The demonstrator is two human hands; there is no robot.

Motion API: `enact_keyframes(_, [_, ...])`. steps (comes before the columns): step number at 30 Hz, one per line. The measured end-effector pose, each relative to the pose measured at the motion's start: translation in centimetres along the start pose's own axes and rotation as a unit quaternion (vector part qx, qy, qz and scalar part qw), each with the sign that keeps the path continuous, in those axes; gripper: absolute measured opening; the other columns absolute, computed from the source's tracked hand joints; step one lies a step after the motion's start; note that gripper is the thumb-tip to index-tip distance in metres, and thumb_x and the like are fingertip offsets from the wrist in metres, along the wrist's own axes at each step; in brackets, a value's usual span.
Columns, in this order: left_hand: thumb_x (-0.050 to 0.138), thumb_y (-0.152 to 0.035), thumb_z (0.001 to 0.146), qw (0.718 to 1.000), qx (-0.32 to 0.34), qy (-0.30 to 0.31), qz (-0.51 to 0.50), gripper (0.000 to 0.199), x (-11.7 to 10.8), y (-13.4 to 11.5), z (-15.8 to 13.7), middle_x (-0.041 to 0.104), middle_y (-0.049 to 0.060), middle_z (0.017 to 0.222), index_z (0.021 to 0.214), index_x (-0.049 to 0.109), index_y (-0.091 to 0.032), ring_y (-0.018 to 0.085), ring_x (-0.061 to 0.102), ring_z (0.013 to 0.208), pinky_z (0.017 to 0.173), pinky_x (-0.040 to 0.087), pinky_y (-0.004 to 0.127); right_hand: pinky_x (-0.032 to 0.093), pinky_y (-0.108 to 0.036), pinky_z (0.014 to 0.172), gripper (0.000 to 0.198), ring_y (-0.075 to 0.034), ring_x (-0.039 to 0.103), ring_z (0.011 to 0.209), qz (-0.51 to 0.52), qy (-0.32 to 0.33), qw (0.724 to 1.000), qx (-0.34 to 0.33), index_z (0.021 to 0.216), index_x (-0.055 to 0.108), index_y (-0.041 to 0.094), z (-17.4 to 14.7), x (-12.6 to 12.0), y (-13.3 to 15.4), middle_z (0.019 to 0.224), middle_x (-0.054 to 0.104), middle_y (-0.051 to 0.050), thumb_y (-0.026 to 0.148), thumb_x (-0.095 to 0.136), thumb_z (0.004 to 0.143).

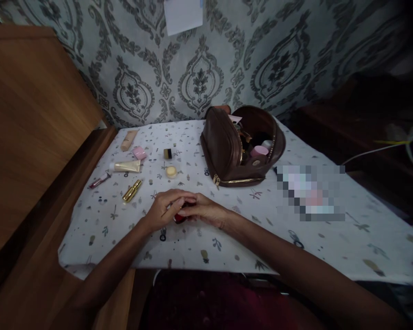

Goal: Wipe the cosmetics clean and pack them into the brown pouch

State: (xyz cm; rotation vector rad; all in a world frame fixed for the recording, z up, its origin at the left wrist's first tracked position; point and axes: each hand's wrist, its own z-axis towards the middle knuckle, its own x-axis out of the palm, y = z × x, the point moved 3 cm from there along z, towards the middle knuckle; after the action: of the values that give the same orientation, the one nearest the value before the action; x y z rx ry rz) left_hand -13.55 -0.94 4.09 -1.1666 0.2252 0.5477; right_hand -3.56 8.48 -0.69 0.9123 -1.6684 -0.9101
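Observation:
Above the front of the cloth-covered table, my left hand (pixel 167 208) and my right hand (pixel 204 210) meet around a small, shiny dark red object (pixel 180 218). Fingers of both hands are closed on it and hide most of its shape, so its kind is unclear. Just beyond them lies a small round jar with a yellowish lid (pixel 171 172). A gold lipstick tube (pixel 132 191) rests to the left of my left hand. Behind my right hand stands a brown makeup bag (pixel 223 146), unzipped, with a pink-lidded container (pixel 259 151) and other items inside.
On the left of the patterned tablecloth (pixel 213 256) lie a cream tube (pixel 127 166), a beige tube (pixel 129 140), a pink item (pixel 139 153), a lip gloss (pixel 99 180) and a small black-and-gold piece (pixel 167 153). A blurred-out flat object (pixel 309 192) lies right. Wooden furniture (pixel 37 114) borders the left.

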Motion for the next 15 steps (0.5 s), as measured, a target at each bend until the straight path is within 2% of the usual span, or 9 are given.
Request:
enact_keyframes(4, [0.045, -0.035, 0.098, 0.995, 0.006, -0.063, 0.071, 0.034, 0.09, 0.54, -0.12, 0.075, 0.009, 0.108, 0.115, 0.07, -0.02, 0.02, 0.071, 0.097, 0.087, 0.054, 0.032, 0.05, -0.022, 0.06, 0.034, -0.013, 0.066, 0.075, 0.038, -0.003, 0.999, -0.015, 0.088, 0.071, 0.015, -0.09, 0.02, 0.24, 0.08, 0.069, 0.0, 0.027, 0.086, 0.061])
enact_keyframes(9, [0.053, -0.035, 0.095, 0.99, -0.051, -0.129, 0.02, 0.029, 0.04, 0.91, -0.17, 0.077, 0.006, 0.094, 0.116, 0.066, -0.02, 0.018, 0.073, 0.088, 0.083, 0.055, 0.029, 0.051, -0.026, 0.084, 0.05, -0.012, 0.065, 0.086, 0.054, 0.025, 0.997, -0.039, 0.102, 0.07, 0.016, -0.12, 0.08, 0.45, 0.091, 0.071, 0.002, 0.018, 0.089, 0.055])
enact_keyframes(12, [0.058, -0.04, 0.092, 0.979, -0.089, -0.18, -0.046, 0.027, -0.2, 0.87, -0.09, 0.076, 0.003, 0.078, 0.108, 0.066, -0.019, 0.019, 0.073, 0.079, 0.077, 0.055, 0.029, 0.051, -0.027, 0.084, 0.052, -0.013, 0.065, 0.088, 0.063, 0.027, 0.996, -0.05, 0.101, 0.069, 0.017, -0.06, 0.1, 0.33, 0.093, 0.07, 0.001, 0.018, 0.089, 0.053])
enact_keyframes(15, [0.056, -0.044, 0.093, 0.969, -0.098, -0.215, -0.07, 0.027, -0.38, 0.72, 0.0, 0.07, 0.001, 0.067, 0.096, 0.065, -0.018, 0.016, 0.068, 0.066, 0.069, 0.053, 0.027, 0.051, -0.024, 0.072, 0.049, -0.012, 0.064, 0.077, 0.045, 0.01, 0.998, -0.048, 0.097, 0.066, 0.016, 0.02, -0.03, 0.06, 0.084, 0.068, 0.003, 0.02, 0.089, 0.053])
